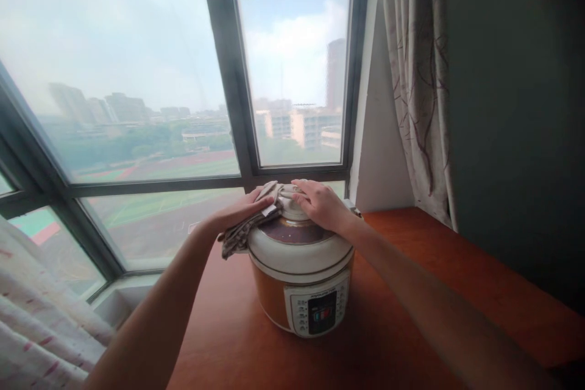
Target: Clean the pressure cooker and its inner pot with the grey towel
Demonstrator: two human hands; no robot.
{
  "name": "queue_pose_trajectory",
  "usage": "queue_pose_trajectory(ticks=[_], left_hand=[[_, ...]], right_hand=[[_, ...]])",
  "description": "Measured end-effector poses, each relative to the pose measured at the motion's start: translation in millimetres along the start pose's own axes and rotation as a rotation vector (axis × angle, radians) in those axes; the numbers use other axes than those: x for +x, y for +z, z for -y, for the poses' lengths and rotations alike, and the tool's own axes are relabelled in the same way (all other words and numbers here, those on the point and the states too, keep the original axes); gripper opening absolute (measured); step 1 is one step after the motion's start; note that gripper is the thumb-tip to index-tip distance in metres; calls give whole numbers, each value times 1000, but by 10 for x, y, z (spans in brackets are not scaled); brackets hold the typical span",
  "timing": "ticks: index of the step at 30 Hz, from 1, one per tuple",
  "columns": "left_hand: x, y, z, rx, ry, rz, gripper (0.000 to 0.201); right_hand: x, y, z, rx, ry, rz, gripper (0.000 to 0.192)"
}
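An orange and white electric pressure cooker (301,283) stands on a reddish wooden table (411,292) by the window, its control panel facing me. My left hand (240,207) presses a crumpled grey-brown cloth (242,228) against the left side of the cooker's lid (297,237); the cloth hangs down past the rim. My right hand (320,202) lies flat on the top of the lid, fingers over the knob at its centre. Both forearms reach in from the bottom of the view.
A large dark-framed window (228,73) rises right behind the cooker. A patterned curtain (418,85) hangs at the right beside a dark wall. White fabric with red marks (41,323) lies at the lower left. The table's left edge runs close to the windowsill.
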State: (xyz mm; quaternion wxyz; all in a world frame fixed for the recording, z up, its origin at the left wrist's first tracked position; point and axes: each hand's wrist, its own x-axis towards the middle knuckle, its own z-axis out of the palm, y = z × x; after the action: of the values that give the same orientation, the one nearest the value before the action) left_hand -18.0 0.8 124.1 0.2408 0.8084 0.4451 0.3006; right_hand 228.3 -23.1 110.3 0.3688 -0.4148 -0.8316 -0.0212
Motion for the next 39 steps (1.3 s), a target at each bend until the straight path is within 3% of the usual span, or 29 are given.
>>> queue_pose_trajectory(ticks=[3,10,14,18,24,29,35,39], left_hand=[[-377,86,36,102,10,-36,75],[-980,497,36,413,128,-295,92],[-1154,773,-83,551,184,-446,110],[-1229,1022,-169,611,269,-549,100],[-1225,1141,-372,711,509,-457,90],[-1105,1232,-780,807,549,-262,80],[-889,1492,-1170,854,556,-119,83],[-826,1582,-1291,725,615,-90,83]], right_hand=[[-10,6,-1,8,2,-12,41],[-12,54,-42,83,9,-44,45],[12,69,-154,339,105,-126,46],[-26,33,-297,628,195,-220,42],[-107,-26,-358,834,296,-230,45],[-119,-126,-303,940,343,-255,47],[-433,-487,100,662,142,-309,37],[-771,-534,403,519,65,-284,34]])
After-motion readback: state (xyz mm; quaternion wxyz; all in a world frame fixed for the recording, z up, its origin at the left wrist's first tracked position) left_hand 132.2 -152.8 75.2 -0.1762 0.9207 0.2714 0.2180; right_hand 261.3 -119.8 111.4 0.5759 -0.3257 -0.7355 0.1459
